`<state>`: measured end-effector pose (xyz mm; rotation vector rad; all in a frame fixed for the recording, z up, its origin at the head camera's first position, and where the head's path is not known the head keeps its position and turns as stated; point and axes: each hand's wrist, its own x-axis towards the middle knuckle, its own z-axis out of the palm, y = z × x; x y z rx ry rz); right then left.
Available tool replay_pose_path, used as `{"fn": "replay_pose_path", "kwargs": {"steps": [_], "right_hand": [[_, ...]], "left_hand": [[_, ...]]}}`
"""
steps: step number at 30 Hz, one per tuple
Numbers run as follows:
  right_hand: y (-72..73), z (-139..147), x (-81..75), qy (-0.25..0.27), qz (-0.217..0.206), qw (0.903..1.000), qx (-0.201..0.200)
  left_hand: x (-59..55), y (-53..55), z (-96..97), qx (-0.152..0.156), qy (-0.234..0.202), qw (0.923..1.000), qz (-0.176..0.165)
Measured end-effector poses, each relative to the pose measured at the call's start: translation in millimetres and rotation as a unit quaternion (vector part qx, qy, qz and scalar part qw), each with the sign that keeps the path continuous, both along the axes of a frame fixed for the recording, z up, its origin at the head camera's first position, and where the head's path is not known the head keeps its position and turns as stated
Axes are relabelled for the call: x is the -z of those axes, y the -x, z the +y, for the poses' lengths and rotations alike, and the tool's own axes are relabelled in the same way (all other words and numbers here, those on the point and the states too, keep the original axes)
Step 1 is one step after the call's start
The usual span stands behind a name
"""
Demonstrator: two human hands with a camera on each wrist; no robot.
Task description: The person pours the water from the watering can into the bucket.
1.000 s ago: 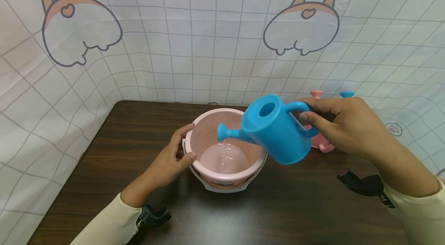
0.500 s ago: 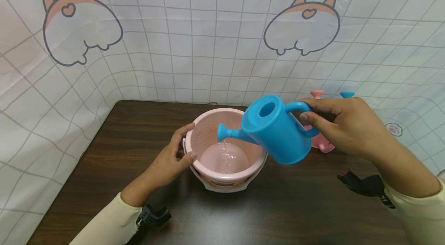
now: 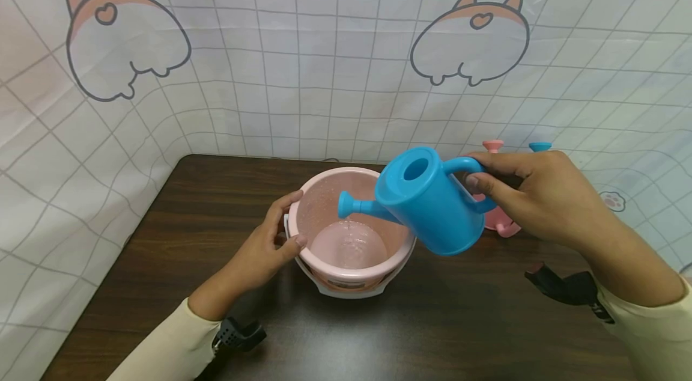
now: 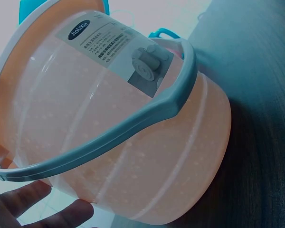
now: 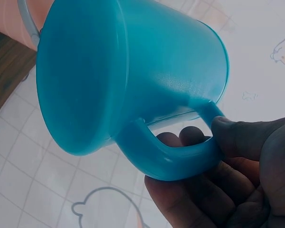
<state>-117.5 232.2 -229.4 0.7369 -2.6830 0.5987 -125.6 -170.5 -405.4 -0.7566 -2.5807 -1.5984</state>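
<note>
A blue watering can [image 3: 432, 204] is tilted over a pink bucket [image 3: 351, 274], its spout head above the opening. A thin stream of water falls from the spout into the shallow water [image 3: 348, 246] in the bucket. My right hand [image 3: 546, 198] grips the can's handle [image 5: 175, 159], fingers curled through the loop and thumb on top. My left hand [image 3: 265, 249] holds the bucket's left rim, thumb over the near edge and fingers along the outside. In the left wrist view, the grey bail handle [image 4: 109, 140] hangs down the bucket's side near a printed label [image 4: 116, 52].
Behind my right hand, partly hidden, stand a pink watering can [image 3: 494, 222] and the blue spout head [image 3: 539, 146] of another. The dark wooden table [image 3: 178, 237] meets a white grid-patterned curtain [image 3: 303, 68] at the back and left.
Water keeps running from the tilted can into the bucket, and ripples on its surface shift. Both hands, the can and the bucket stay in nearly the same place.
</note>
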Motion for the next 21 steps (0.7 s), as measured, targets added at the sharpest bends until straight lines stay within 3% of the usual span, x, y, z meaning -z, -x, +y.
{"fn": "replay_pose_path", "kwargs": {"steps": [21], "right_hand": [[-1.2, -1.1, -0.9, 0.013, -0.01, 0.9998, -0.011]], "left_hand": [[1.2, 0.4, -0.7, -0.004, 0.009, 0.9999, -0.002]]}}
